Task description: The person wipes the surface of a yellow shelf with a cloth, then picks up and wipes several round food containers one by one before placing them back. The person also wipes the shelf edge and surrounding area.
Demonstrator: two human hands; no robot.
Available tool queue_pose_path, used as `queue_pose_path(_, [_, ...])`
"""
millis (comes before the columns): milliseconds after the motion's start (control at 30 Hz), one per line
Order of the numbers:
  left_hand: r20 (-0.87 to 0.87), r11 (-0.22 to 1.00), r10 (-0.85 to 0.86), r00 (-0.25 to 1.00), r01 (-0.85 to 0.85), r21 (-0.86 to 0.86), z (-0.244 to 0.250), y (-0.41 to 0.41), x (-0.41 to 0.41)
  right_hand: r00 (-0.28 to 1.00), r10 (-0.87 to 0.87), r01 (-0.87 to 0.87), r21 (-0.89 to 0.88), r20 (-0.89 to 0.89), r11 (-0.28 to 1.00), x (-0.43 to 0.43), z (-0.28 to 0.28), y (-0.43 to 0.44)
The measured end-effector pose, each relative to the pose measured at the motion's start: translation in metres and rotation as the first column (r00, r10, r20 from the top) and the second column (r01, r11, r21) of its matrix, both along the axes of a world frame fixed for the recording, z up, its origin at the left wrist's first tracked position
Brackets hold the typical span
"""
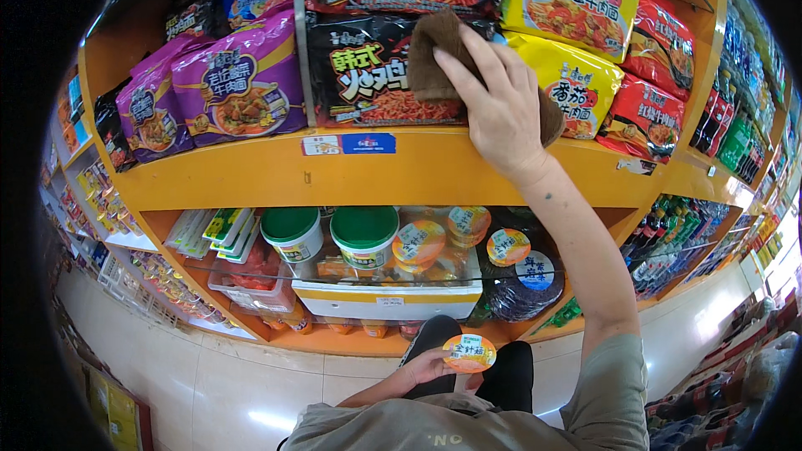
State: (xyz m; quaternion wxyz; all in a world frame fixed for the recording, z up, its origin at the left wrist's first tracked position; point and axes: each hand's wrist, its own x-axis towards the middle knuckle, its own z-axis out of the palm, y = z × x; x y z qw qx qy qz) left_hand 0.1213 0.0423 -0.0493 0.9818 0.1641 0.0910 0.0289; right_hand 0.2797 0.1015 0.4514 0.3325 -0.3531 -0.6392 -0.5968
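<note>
My right hand [504,100] grips a folded brown cloth [432,66] and holds it over the right part of a black noodle packet [363,72] on the upper shelf. The cloth covers some of the packet's print. Low in front of my body, my left hand [429,366] holds a round orange-lidded tub [470,353] by its left edge, lid facing up. Yellow noodle packets [579,84] lie just right of the cloth. Below my right forearm runs the orange wooden shelf edge [426,166].
Purple noodle packets [238,78] stand at left, red ones [645,116] at right. The lower shelf, with a glass pane, holds green-lidded buckets [364,235], more orange-lidded tubs [418,244] and a white foam box [388,300]. Bottles [714,106] fill shelves farther right.
</note>
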Motion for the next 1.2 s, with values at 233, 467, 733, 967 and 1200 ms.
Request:
queue_pose_path(233, [0.069,1.0,-0.003,0.998,0.004,-0.019,-0.022,0.002,0.002,0.971,0.159,-0.122,-0.203,0.18,0.972,-0.041,-0.02,0.005])
queue_pose_path(467, [-0.007,1.0,0.011,1.0,-0.012,-0.009,-0.02,0.002,0.0,0.986,0.084,-0.086,0.009,0.142,0.996,-0.063,0.017,0.025])
queue_pose_path(733, [-0.008,1.0,0.024,1.0,-0.023,0.017,-0.027,0.002,0.001,0.969,0.035,0.0,-0.143,0.244,0.99,-0.054,-0.02,0.019])
queue_pose_path(967, [0.08,0.999,-0.032,0.996,0.034,-0.024,-0.01,0.0,0.001,0.986,-0.162,0.165,0.105,-0.038,0.981,0.017,0.005,-0.013])
queue_pose_path(1200, [0.017,0.999,0.006,1.0,-0.007,0.046,-0.014,0.0,0.004,0.824,-0.231,0.341,0.127,-0.517,0.931,0.107,-0.021,-0.045])
